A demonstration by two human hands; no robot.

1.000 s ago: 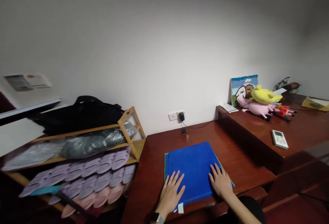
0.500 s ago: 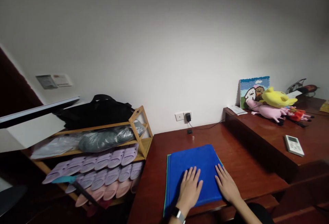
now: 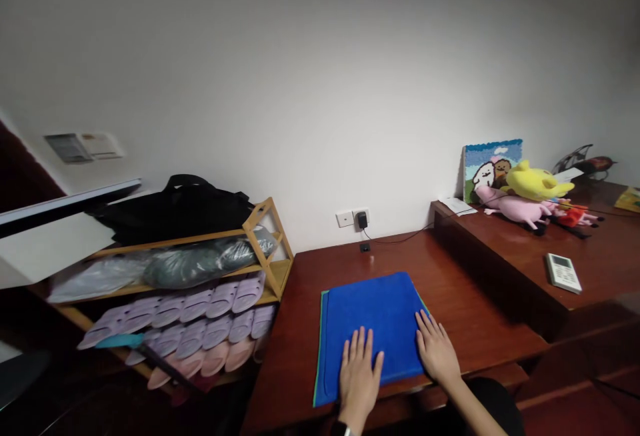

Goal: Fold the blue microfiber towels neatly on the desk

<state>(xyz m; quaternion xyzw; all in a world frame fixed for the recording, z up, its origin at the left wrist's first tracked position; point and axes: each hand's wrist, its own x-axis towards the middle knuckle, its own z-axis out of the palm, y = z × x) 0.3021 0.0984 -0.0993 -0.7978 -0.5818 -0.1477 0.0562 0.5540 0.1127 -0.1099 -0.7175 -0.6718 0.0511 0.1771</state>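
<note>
The blue cloth (image 3: 373, 323) lies flat on the near part of the reddish-brown table (image 3: 475, 316), folded into layers, its green edging showing along the left side and at the upper right. It is close to square in outline, so a long axis is hard to tell; its side edges run away from the person toward the wall (image 3: 320, 89), the far edge slanting slightly up to the right. The left hand (image 3: 359, 373) is spread open, palm down on the cloth's near part, fingers pointing toward the wall. The right hand (image 3: 437, 349) is open too — palm down at the cloth's right edge, fingers slanting up and to the left. Beyond the cloth, a black plug (image 3: 362, 220) sits in the wall socket. On the raised surface to the right lie a white remote (image 3: 563, 273) and plush toys (image 3: 520, 209), beside an upright picture (image 3: 490, 166).
</note>
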